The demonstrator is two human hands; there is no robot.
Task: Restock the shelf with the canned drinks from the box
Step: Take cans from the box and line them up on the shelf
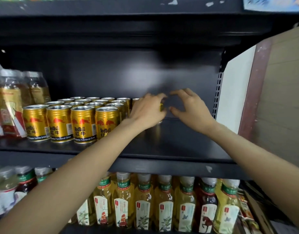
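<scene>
Head view: left hand (146,109) has its grip wrapped around a gold can (161,107), upright, long axis vertical, at the right end of the can rows (81,115) on the dark shelf (179,142). Right hand (190,109) beside it, grip spread and empty.

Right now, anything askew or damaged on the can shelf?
Nothing stands out. The gold cans stand upright in neat rows; the left hand holds one more can at the back, the right hand open beside it.
</scene>
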